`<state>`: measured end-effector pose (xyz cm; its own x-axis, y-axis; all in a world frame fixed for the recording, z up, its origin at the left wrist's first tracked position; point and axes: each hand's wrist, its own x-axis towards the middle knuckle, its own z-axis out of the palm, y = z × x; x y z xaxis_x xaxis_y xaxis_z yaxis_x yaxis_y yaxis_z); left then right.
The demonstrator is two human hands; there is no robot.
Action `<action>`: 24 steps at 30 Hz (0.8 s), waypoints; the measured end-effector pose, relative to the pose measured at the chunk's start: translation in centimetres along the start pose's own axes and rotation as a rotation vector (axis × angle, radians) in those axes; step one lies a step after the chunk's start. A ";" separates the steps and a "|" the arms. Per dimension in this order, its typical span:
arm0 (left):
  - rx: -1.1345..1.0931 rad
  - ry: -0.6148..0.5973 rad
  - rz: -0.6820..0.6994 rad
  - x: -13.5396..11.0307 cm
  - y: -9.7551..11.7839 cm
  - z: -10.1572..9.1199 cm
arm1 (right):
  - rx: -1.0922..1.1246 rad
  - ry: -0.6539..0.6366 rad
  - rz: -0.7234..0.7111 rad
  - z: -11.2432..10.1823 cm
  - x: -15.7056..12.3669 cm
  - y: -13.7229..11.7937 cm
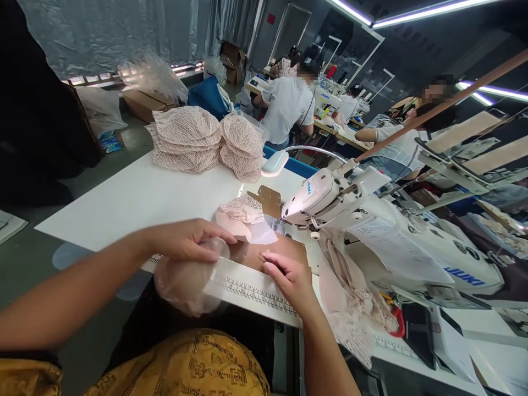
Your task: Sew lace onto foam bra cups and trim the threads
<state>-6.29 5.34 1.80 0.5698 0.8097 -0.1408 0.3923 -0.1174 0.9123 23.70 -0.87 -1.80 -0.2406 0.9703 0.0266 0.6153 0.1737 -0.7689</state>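
Observation:
My left hand (187,240) lies fingers-down on a pale pink bra cup (185,280) at the front edge of the white table (136,198), pinching its fabric. My right hand (289,275) rests beside it on the printed ruler strip (251,289), its fingers closed on a thin edge of the same piece. Just beyond both hands sits a lace cup piece (243,217) near the needle of the white sewing machine (330,198).
A stack of pink lace cups (206,143) stands at the table's far side. Lace fabric (350,297) hangs down under the machine, red-handled scissors (396,322) beside it. A gooseneck lamp (274,163) leans over the work. Other people sit at machines behind.

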 end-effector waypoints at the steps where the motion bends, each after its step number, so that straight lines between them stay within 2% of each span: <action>1: 0.091 -0.139 -0.024 0.1 -0.1 -1.5 | -0.167 0.061 0.001 -0.7 -0.6 0.9; 2: 0.199 -0.134 -0.036 0.2 -0.4 -3.0 | -0.329 0.112 0.015 -1.5 -1.2 1.9; 4: 0.527 0.170 -0.039 0.5 -0.9 -5.4 | -0.622 0.242 0.045 -2.8 -2.3 4.0; 5: 0.671 0.301 -0.018 0.5 -1.1 -6.0 | -0.719 0.258 0.050 -3.3 -2.8 5.0; 6: 0.777 0.376 0.022 0.5 -1.3 -6.1 | -0.779 0.269 0.054 -3.7 -3.1 5.8; 7: 0.838 0.374 0.080 0.5 -1.5 -5.6 | -0.811 0.272 0.054 -3.9 -3.4 6.5; 8: 0.850 0.296 0.153 0.4 -1.6 -4.8 | -0.821 0.277 0.051 -4.1 -3.6 7.0; 11: 0.799 -0.029 0.353 0.2 -1.8 -0.7 | -0.755 0.340 0.018 -3.6 -3.7 6.8; 12: 0.793 -0.072 0.396 0.4 -1.9 0.7 | -0.695 0.363 0.007 -3.3 -3.7 6.2; 14: 0.815 -0.058 0.422 1.0 -2.1 2.8 | -0.499 0.374 0.001 -2.2 -3.7 4.7; 16: 0.865 0.038 0.423 1.8 -2.1 4.2 | -0.196 0.299 0.032 -0.8 -3.8 3.0; 19: 0.938 0.184 0.451 2.6 -1.5 5.7 | 0.372 0.056 0.093 2.0 -3.9 0.3; 22: 0.960 0.322 0.593 2.6 -0.5 7.9 | 0.781 -0.066 0.045 4.6 -3.3 -2.2; 24: 0.899 0.405 0.718 2.3 -0.1 9.6 | 0.924 -0.078 -0.005 5.9 -2.6 -3.5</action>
<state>1.91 1.68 -2.30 0.6591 0.4989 0.5628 0.5323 -0.8381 0.1195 17.75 -5.01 -2.89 -0.3124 0.9498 0.0137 -0.2203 -0.0585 -0.9737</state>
